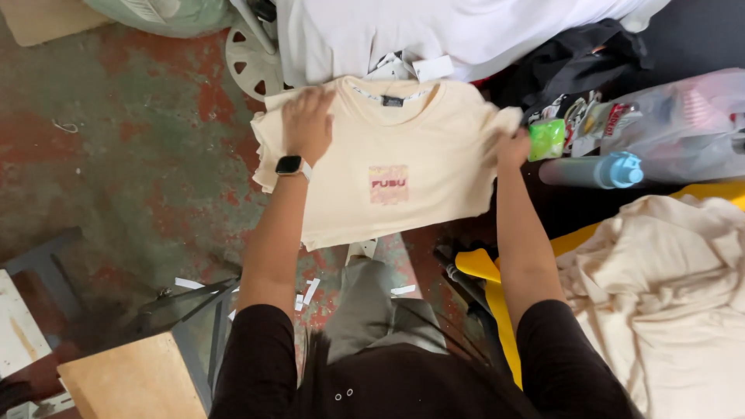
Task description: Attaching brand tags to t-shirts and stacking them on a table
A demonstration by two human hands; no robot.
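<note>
Shirt: a cream T-shirt [403, 155] with a small pink square print hangs spread out in front of you, collar on the far side, hem toward your knees.
Left hand: your left hand [306, 124] lies on the shirt's left shoulder; a smartwatch [291, 165] is on that wrist. The fingers rest close together, flat on the cloth, tips toward the collar.
Right hand: your right hand [512, 147] is closed on the right sleeve edge, cloth bunched inside the fingers.
Far side: a white cloth [466, 31] lies just beyond the collar.
Right side: a grey bottle with a blue cap [594, 171], then a cream pile of cloth [667, 295] nearer you.
</note>
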